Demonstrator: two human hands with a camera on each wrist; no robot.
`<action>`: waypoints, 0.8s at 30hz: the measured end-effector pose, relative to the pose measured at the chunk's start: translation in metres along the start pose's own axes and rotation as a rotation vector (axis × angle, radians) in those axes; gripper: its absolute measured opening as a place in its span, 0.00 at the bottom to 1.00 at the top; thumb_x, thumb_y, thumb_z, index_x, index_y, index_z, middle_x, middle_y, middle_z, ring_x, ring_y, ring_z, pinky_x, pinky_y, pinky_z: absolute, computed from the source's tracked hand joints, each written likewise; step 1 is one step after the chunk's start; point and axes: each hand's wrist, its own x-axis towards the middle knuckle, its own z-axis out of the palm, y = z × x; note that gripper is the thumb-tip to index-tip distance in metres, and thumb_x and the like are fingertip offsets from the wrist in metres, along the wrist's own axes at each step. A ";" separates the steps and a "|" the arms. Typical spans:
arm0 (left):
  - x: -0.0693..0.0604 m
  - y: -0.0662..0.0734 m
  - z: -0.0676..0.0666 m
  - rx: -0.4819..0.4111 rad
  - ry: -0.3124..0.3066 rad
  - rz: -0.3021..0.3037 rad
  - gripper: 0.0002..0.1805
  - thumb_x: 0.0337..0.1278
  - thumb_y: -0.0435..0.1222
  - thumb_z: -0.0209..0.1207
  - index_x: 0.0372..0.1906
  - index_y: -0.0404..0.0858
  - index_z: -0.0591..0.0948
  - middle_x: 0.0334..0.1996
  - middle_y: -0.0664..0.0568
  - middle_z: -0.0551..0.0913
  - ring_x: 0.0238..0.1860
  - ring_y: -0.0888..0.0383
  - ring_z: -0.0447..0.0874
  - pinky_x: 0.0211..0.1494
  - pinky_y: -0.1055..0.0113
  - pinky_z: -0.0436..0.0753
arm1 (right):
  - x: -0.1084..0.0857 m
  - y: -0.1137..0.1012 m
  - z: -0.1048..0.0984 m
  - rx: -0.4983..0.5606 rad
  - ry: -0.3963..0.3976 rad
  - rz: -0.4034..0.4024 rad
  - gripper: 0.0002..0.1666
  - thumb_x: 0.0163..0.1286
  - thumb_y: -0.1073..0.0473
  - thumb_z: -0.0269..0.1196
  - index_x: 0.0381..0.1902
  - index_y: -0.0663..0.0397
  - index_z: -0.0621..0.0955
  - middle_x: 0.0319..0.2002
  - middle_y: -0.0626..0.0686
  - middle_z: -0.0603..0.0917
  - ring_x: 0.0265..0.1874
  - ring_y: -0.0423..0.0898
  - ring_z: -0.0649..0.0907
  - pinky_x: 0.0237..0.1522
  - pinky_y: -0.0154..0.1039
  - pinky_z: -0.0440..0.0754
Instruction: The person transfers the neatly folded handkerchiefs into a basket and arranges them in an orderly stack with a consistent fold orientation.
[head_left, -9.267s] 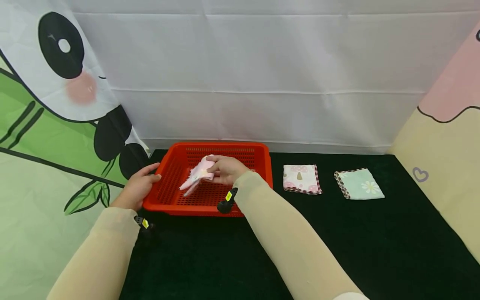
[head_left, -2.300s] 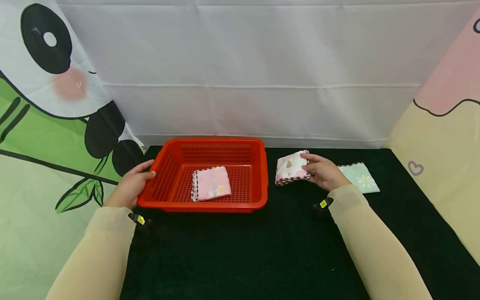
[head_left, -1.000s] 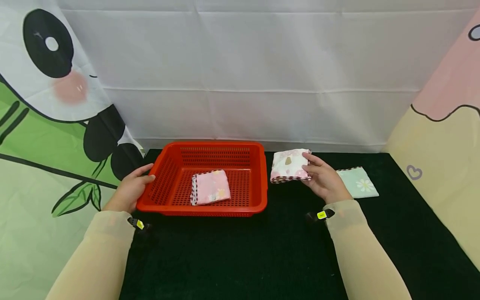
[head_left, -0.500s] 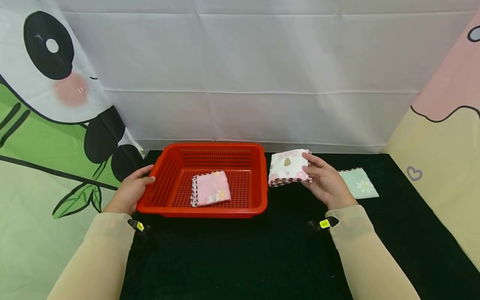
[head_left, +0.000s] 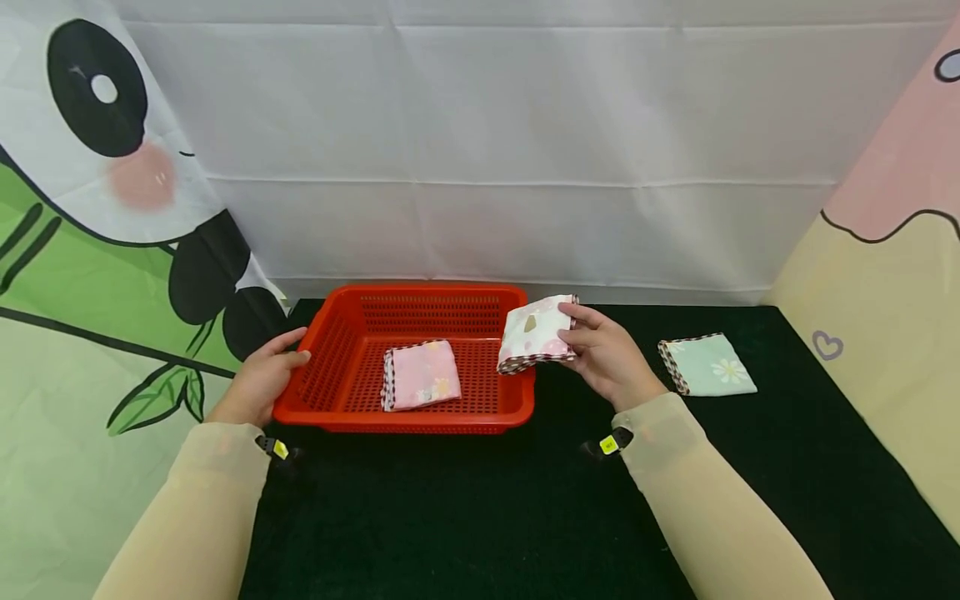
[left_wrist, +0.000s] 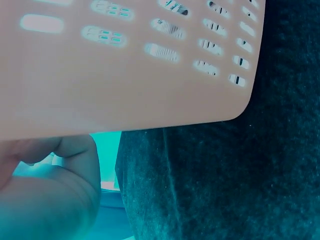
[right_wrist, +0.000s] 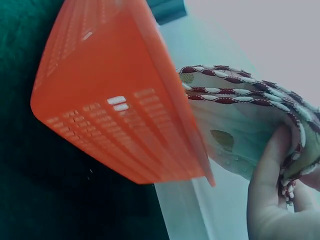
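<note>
Basket (head_left: 405, 418) held on the left, white cloth (head_left: 534, 333) over the right

From where I stand, the left hand (head_left: 262, 375) grips the basket by its left rim. My guess is that this stops the light plastic sliding while the other hand works beside it.

The right hand (head_left: 609, 354) pinches the white cloth along the cloth's right edge, holding it above the basket's right rim, with the far end out over the inside. A pinch on that one edge probably holds the folds together and leaves the hand itself outside the rim; even so, the layers with the checked border gape a little, as the right wrist's view shows. Whether the cloth brushes the rim I can't tell.

The pink cloth (head_left: 423, 377) lies folded and flat on the basket's floor, near the middle and towards the front. It is apart from the white cloth, and lying flat seems to help it hold its square shape.

The green cloth (head_left: 712, 367) sits folded on the dark surface (head_left: 480, 517), well to the right of the basket, with neither hand on it. That gap, I'd judge, gives the right hand room. The basket stands close to the white backdrop (head_left: 465, 108) behind it, which seems to suit hands coming from the front.
</note>
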 end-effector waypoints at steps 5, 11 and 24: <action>0.001 0.001 0.001 -0.010 -0.001 -0.011 0.35 0.81 0.43 0.49 0.84 0.57 0.52 0.79 0.43 0.58 0.70 0.45 0.68 0.55 0.61 0.84 | 0.008 0.005 0.017 -0.054 -0.027 0.019 0.32 0.77 0.73 0.54 0.76 0.54 0.69 0.74 0.57 0.66 0.62 0.54 0.75 0.53 0.40 0.84; -0.001 0.003 0.001 -0.016 -0.003 -0.015 0.35 0.81 0.43 0.48 0.84 0.57 0.51 0.79 0.43 0.58 0.71 0.45 0.68 0.57 0.59 0.83 | 0.016 0.008 0.031 -0.091 -0.027 0.031 0.30 0.76 0.72 0.56 0.74 0.53 0.73 0.70 0.57 0.70 0.59 0.55 0.76 0.50 0.40 0.85; -0.003 0.004 0.001 -0.001 0.001 -0.019 0.35 0.81 0.43 0.48 0.84 0.57 0.51 0.79 0.43 0.57 0.70 0.46 0.67 0.53 0.63 0.85 | 0.023 -0.003 0.077 -0.110 -0.040 0.010 0.28 0.73 0.73 0.60 0.67 0.49 0.79 0.65 0.55 0.76 0.57 0.55 0.79 0.49 0.41 0.85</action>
